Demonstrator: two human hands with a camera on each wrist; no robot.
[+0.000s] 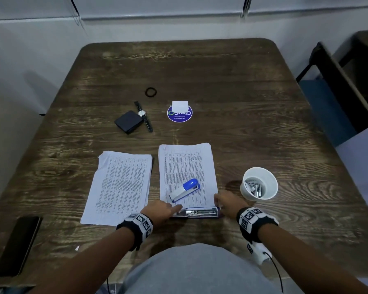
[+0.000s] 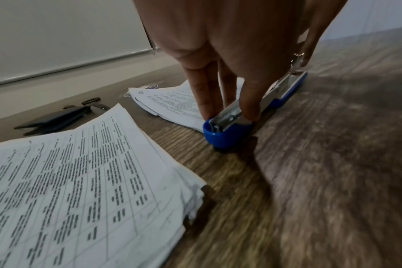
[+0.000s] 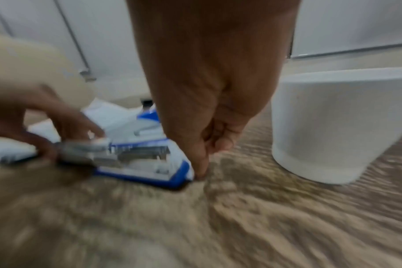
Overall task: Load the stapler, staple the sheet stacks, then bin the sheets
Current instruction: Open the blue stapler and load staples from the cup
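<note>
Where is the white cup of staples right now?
In the head view the white cup stands upright on the table's near right side, just right of the right hand and the right sheet stack.

Landmark: white cup (image 1: 259,183). Just left of it, narrow bare wood, shut in by the right hand (image 1: 226,203) at the opened stapler (image 1: 194,212). Farther left, two sheet stacks (image 1: 187,172) (image 1: 121,183) with a thin gap between. Beyond the cup, open tabletop (image 1: 253,124); far-left of it, round sticker (image 1: 179,113), watch (image 1: 143,116), wallet (image 1: 128,122). Right of the cup, bare wood to the table edge.
</note>
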